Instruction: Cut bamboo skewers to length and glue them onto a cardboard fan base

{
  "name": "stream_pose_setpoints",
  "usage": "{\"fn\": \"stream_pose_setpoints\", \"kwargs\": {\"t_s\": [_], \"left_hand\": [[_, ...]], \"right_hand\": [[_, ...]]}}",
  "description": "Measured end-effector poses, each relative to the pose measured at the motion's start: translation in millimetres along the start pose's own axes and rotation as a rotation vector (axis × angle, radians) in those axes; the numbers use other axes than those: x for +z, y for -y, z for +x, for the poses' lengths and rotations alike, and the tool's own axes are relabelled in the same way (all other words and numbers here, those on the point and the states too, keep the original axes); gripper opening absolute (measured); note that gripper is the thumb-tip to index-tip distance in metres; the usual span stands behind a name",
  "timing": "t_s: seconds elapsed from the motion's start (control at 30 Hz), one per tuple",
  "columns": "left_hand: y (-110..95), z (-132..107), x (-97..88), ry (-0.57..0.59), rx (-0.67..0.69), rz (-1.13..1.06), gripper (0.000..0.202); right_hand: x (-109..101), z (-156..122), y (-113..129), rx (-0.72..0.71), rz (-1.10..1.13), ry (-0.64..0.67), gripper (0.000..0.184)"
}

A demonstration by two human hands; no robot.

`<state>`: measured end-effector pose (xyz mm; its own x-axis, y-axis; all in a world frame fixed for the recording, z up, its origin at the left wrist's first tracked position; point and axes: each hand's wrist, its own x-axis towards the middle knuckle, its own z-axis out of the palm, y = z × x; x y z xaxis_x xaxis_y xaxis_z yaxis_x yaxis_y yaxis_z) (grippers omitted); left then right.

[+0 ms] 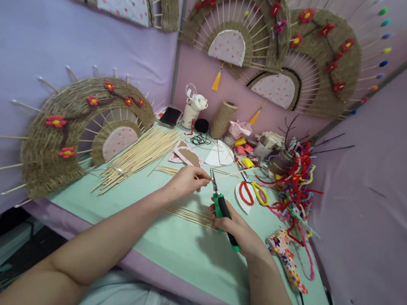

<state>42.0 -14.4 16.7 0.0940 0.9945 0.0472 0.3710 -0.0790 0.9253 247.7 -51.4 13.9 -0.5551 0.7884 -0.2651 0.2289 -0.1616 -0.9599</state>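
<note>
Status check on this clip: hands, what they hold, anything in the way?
Right hand grips green-handled cutters. Left hand pinches a thin stick at their tips. Loose sticks lie between the hands; red-and-yellow scissors close by.

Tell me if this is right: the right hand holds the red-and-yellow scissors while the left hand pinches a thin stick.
Wrong tool. The head view shows the right hand holding green-and-black-handled cutters; the red-and-yellow scissors lie on the table. The left hand pinches a thin stick.
</note>
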Motion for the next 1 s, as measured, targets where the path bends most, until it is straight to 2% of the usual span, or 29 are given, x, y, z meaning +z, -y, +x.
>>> {"fn": "stream_pose_setpoints", "kwargs": {"t_s": [0.37, 0.7, 1.0], "left_hand": [[-1.8, -1.6, -0.1, 0.006, -0.04, -0.009, 0.021], [3.8, 0.3, 0.6, 0.014, -0.003, -0.024, 0.022], [1.4, -0.4, 0.2, 0.018, -0.029, -0.018, 0.022]], "right_hand": [[-1.6, 1.1, -6.1, -0.014, -0.008, -0.007, 0.034], [-1.8, 0.0, -4.2, -0.028, -0.023, 0.009, 0.03], [-1.8, 0.6, -4.9, -0.03, -0.037, 0.008, 0.027]]}}
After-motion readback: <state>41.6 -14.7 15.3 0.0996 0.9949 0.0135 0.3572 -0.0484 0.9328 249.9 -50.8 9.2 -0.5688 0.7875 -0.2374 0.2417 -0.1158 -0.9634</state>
